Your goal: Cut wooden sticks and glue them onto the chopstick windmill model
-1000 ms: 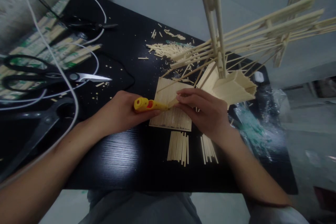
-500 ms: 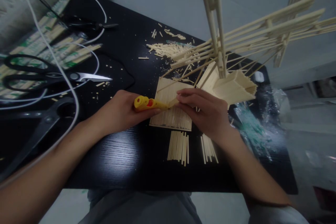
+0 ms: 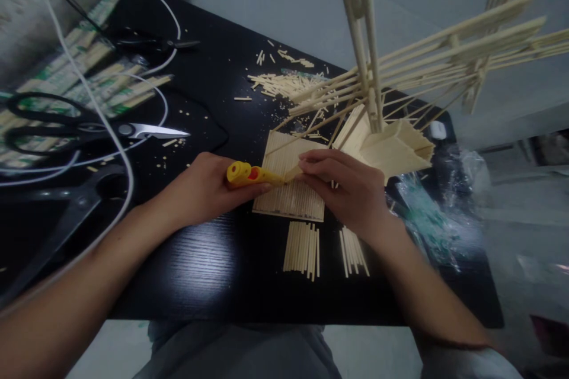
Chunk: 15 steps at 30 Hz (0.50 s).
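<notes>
My left hand [image 3: 211, 188] is closed around a yellow tool [image 3: 251, 174] with a red part in its side and a tapered tip toward the right. I cannot make out its exact kind. Pinched between the fingertips of my right hand [image 3: 344, 180] is a small, pale wooden piece [image 3: 292, 174], its left end at the tool's tip. Both hands are over a square panel of wooden sticks [image 3: 288, 204] lying on the black table. Below the panel lies a row of cut sticks [image 3: 302, 249], with a smaller group of sticks [image 3: 354, 253] to its right.
A stick-built structure [image 3: 395, 145] with long arms rises at the right. Scissors [image 3: 151, 131], a white cable [image 3: 89, 86] and wrapped chopsticks [image 3: 95, 59] lie left. Stick offcuts [image 3: 288, 84] are scattered at the back. Crumpled plastic wrap [image 3: 429, 225] lies right.
</notes>
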Tool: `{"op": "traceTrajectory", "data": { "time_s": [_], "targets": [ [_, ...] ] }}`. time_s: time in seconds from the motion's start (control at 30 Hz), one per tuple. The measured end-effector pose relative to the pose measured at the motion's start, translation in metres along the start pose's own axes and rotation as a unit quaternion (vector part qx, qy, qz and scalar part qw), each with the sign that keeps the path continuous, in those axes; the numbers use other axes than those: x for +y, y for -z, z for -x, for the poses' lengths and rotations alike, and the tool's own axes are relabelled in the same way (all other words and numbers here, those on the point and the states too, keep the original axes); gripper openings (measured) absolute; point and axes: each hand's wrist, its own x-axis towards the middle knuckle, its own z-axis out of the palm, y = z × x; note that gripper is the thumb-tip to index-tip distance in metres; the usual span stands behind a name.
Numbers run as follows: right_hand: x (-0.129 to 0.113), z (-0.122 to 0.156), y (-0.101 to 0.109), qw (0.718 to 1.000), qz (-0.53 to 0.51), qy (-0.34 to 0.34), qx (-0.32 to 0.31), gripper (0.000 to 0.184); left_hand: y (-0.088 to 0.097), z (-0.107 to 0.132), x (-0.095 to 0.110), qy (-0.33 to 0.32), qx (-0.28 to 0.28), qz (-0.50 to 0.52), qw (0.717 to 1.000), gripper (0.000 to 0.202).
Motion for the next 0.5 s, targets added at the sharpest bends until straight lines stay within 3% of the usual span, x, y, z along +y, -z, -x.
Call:
{"op": "traceTrajectory", "data": {
  "time_s": [0.27, 0.43, 0.5],
  "targets": [
    [0.0009, 0.0018, -0.0008, 1.000, 0.013, -0.002, -0.002, 0.006, -0.0002, 0.0004, 0.0032, 0.025, 0.000, 0.002, 1.000, 0.050],
    [-0.0012, 0.0020, 0.0020, 0.997, 0.055, -0.045, -0.011, 0.021, 0.0006, 0.0006, 0.0036, 0.027, -0.003, 0.002, 1.000, 0.052],
    [-0.0016, 0.0013, 0.0027, 0.998, 0.043, -0.040, -0.010, 0.018, 0.0006, 0.0007, 0.0031, 0.027, 0.001, 0.005, 1.000, 0.051]
  ]
}}
